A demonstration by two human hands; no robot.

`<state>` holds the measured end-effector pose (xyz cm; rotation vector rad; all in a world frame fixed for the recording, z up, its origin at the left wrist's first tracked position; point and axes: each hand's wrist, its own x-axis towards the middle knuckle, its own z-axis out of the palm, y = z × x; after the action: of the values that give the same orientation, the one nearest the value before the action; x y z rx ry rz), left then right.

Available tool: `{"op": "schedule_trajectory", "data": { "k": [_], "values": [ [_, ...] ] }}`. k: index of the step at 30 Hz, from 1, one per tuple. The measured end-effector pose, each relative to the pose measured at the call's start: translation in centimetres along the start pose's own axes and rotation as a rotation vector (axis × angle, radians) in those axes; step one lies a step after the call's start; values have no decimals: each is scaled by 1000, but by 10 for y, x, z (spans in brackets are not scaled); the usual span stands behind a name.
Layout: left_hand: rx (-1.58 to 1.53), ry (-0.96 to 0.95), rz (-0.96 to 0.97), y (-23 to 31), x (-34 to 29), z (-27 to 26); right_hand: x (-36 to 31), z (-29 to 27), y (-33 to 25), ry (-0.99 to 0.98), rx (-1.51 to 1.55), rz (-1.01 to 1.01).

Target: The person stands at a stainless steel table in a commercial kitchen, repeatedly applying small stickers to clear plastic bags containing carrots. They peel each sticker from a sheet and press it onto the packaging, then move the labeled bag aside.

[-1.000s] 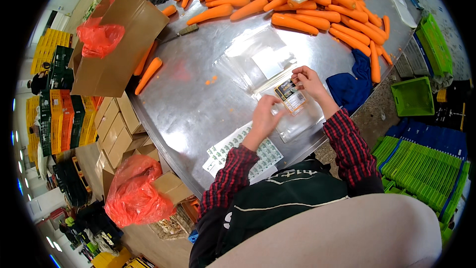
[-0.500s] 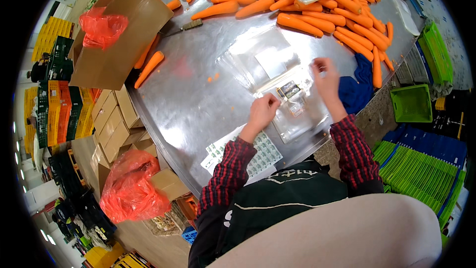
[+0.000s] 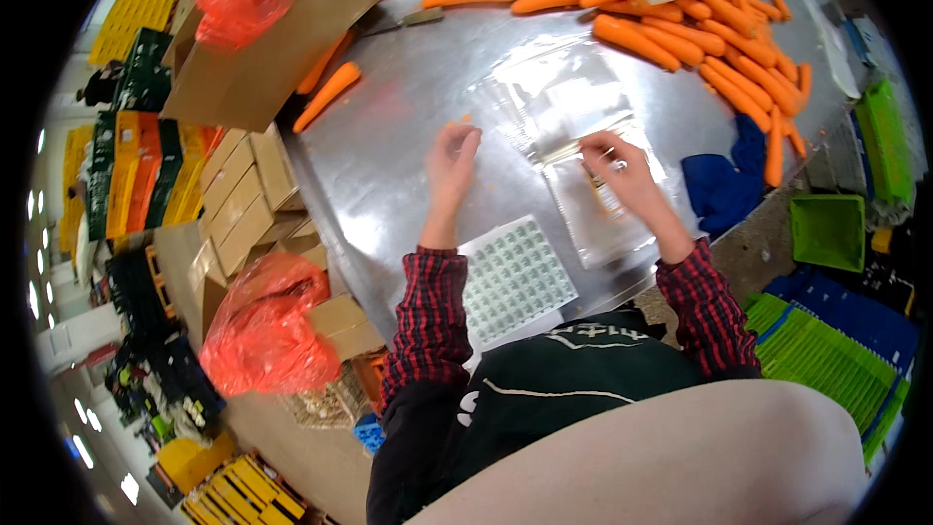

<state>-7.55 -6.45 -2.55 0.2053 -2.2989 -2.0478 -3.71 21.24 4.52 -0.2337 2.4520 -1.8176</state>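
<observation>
Right hand [image 3: 622,173] curls over the clear rectangular plastic bag [image 3: 577,224] right of centre, its long edge slanting down-right. Left hand [image 3: 452,163] is farther off, fingers bunched; whether either grips anything, can't tell.

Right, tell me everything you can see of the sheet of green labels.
The sheet of green labels is white, thin and paper-like, with rows of small, matching green prints too fine to make out. It lies flat and slightly turned on the metal table, near the person, left of the clear bags. More white paper shows at its near edge. The left sleeve runs along its left side; whether they touch is unclear. Neither of the hands is on it.
</observation>
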Motion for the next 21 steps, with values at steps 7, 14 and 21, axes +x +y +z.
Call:
{"op": "schedule_trajectory", "data": {
  "k": [7,14,21],
  "values": [
    [563,-357,-7,13,-88,-133,-32,147,41,-402,-558,-376],
    [218,-305,-316,7,-136,-127,-25,116,18,-421,-343,-318],
    [222,-434,-330,54,-133,-105,-19,135,-48,-368,-277,-649]
  ]
}}
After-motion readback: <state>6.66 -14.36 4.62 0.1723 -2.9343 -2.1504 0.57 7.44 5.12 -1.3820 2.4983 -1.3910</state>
